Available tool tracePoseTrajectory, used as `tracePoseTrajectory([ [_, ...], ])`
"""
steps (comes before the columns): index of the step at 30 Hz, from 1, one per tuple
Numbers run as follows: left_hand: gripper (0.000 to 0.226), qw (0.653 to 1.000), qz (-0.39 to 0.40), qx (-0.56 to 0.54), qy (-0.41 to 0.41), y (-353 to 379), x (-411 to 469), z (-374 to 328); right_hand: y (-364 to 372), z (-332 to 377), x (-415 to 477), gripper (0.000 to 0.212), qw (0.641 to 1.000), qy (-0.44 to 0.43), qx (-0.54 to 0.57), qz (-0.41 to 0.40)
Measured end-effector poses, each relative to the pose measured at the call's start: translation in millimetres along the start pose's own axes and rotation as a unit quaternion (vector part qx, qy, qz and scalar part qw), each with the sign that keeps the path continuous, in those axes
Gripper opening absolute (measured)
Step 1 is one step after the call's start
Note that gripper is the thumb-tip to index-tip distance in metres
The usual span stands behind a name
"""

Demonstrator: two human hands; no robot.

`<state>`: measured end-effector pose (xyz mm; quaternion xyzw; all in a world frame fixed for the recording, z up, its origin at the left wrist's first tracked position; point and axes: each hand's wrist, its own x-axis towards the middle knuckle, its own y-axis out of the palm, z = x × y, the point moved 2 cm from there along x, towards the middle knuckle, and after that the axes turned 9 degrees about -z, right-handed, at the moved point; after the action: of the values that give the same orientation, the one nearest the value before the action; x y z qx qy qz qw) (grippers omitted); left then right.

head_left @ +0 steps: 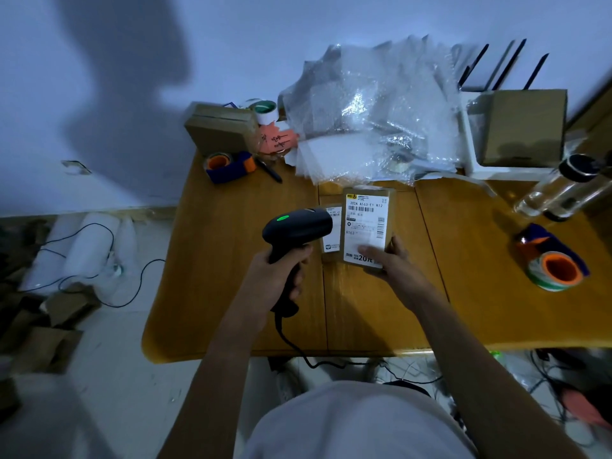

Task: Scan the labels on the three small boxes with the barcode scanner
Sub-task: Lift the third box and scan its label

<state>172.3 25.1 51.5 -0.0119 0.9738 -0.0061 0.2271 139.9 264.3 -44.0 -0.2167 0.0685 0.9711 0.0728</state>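
Note:
My left hand (pixel 280 276) grips the handle of a black barcode scanner (pixel 298 230) with a green light on top; its head points right, toward the boxes. My right hand (pixel 394 260) holds the near end of a small brown box (pixel 366 220) with a white shipping label facing up, lifted slightly over the wooden table (pixel 231 293). A second small labelled box (pixel 332 233) lies just left of it, partly hidden behind the scanner's head. A third small box is not clearly visible.
Crumpled bubble wrap (pixel 371 114) covers the back of the table. Tape dispensers sit at the back left (pixel 228 165) and right (pixel 556 263). A cardboard box (pixel 222 127), black marker (pixel 270 170), clear bottles (pixel 563 190) and white tray with a box (pixel 523 127) stand around.

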Motion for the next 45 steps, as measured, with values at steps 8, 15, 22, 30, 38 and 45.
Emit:
tracePoseTrajectory([
  [8, 0.024, 1.0, 0.004, -0.011, -0.011, -2, -2, 5, 4, -5, -3, 0.059, 1.0, 0.003, -0.008, 0.001],
  [15, 0.024, 1.0, 0.006, -0.023, -0.014, -3, -3, 8, 4, -6, -1, 0.063, 1.0, 0.006, -0.006, 0.007],
  [22, 0.025, 1.0, -0.001, -0.013, -0.004, -1, -4, 7, 2, -7, -1, 0.061, 1.0, 0.011, -0.001, 0.011],
  [30, 0.026, 1.0, 0.0, -0.013, 0.004, 4, 0, 6, -2, -3, 1, 0.056, 1.0, 0.006, 0.004, 0.004],
  [38, 0.026, 1.0, -0.013, -0.016, 0.0, 10, 6, 6, -15, -4, 10, 0.055, 0.999, 0.01, 0.001, -0.031],
  [45, 0.025, 0.999, -0.034, -0.024, -0.003, 16, 7, 7, -39, -9, 28, 0.071, 0.991, 0.0, -0.033, -0.129],
])
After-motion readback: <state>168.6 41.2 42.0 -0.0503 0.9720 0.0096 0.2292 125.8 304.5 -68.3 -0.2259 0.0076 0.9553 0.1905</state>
